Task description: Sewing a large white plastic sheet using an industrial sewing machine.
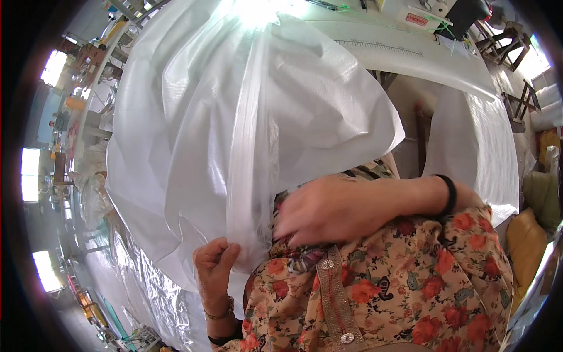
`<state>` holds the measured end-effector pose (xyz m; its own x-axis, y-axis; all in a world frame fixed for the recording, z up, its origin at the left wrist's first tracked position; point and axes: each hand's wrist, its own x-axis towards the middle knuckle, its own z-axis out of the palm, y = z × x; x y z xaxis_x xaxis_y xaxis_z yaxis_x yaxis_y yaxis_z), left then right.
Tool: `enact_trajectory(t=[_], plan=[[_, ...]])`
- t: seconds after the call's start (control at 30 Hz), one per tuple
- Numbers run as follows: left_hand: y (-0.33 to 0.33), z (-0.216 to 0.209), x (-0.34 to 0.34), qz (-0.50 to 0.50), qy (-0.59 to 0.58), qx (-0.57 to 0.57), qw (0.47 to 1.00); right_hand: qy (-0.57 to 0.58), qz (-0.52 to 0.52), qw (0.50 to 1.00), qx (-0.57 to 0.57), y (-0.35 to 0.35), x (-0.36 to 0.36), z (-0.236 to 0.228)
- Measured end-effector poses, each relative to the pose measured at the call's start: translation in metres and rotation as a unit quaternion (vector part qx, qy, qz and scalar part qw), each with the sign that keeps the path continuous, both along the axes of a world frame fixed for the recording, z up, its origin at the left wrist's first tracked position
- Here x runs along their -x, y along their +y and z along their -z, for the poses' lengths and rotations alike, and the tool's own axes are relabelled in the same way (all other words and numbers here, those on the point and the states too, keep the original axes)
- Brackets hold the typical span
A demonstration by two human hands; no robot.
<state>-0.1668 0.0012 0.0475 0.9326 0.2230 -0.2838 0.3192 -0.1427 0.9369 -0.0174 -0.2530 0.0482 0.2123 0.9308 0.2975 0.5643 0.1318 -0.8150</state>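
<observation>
A large, glossy white woven-plastic sheet (193, 117) hangs in folds from the table toward my lap. Down its middle runs a narrow, whiter band (241, 158) with a clear film edge along its right side. My left hand (214, 264) is closed at the lower end of this band, thumb against bent fingers, pinching the sheet. Just right of the band, in front of my floral top, is my right hand (319, 208). Motion blurs its fingers, and I cannot tell whether they hold anything.
A pale table (446, 73) with a printed ruler scale extends at the far right. On it stands a white machine (413, 14) with green thread nearby. More white sheeting (495, 152) hangs at the right. Crumpled, shiny plastic (155, 293) lies at the lower left. Bright light glares at the top.
</observation>
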Motion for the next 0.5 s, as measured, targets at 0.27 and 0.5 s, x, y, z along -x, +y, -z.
enact_trajectory(t=[0.27,0.5], plan=[[-0.010,-0.007,0.000,-0.061,-0.070,0.173,0.980,0.254,0.477,0.810,0.230,-0.141,0.021,0.109],[-0.014,-0.017,-0.003,-0.065,-0.092,0.242,0.964,0.362,0.564,0.696,-0.257,-0.102,0.009,0.093]])
